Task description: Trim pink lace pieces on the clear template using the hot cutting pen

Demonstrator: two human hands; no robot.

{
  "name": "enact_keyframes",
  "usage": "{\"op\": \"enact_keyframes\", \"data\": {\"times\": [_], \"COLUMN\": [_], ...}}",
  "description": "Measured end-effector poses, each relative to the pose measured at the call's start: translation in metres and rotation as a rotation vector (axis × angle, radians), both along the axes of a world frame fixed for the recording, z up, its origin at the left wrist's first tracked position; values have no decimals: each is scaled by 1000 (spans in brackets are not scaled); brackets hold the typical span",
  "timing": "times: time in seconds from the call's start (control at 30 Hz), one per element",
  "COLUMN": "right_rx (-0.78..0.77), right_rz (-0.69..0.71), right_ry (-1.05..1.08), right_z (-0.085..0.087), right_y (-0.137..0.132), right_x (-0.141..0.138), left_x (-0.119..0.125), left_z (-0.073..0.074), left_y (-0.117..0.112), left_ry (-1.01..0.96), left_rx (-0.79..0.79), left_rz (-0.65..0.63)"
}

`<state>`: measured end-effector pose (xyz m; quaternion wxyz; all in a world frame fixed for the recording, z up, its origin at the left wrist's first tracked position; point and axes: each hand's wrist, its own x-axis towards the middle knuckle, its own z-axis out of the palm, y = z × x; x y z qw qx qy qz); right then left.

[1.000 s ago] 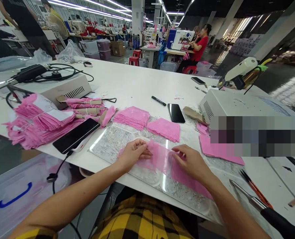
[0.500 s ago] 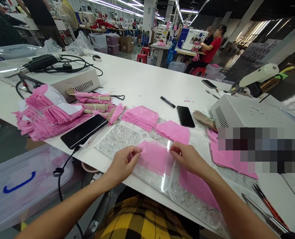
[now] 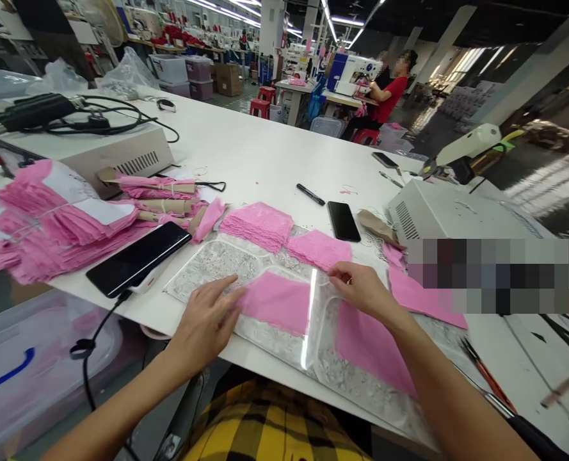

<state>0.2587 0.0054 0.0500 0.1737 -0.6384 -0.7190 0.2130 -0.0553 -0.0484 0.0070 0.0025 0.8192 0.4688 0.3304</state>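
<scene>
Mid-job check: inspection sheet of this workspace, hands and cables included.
Surface: white table, speckled board at near edge.
Job's things: two pink fabric pieces flat over the board; two pink stacks beyond.
Clutter: phones, pen, tied pink bundles.
Hands: left hand open at the left piece's edge; right hand, fingertips close together, grip unclear.
Cables: black cord hanging off the table; black cable on the left box.
Surroundings: person in red at a sewing machine.

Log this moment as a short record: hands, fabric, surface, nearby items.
Left hand: fingers spread, beside left fabric piece
Right hand: fingertips together; grip unclear
Fabric: left piece and right piece, both pink, flat
Surface: clear sheet on white table
Nearby: two pink fabric stacks, black pen
</scene>
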Motion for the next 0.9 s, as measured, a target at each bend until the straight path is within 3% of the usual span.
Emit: {"op": "enact_keyframes", "data": {"times": [0.13, 0.3, 0.47, 0.7, 0.8, 0.9], "right_rx": [79, 172, 216, 359, 465, 409], "right_rz": [-138, -283, -248, -268, -357, -547], "right_ry": [-16, -28, 22, 46, 115, 214], "right_z": [-6, -14, -16, -20, -29, -42], "right_y": [-7, -27, -51, -120, -169, -223], "right_x": [35, 67, 73, 73, 75, 83], "left_x": [2, 0, 7, 80, 112, 136], "left_z": [-7, -11, 1, 13, 14, 19], "left_y": [10, 22, 26, 12, 12, 18], "left_ry": [118, 191, 195, 202, 242, 312], "left_rx": [23, 63, 109, 52, 5, -20], "left_rz": [-126, -150, -207, -576, -741, -833]}}
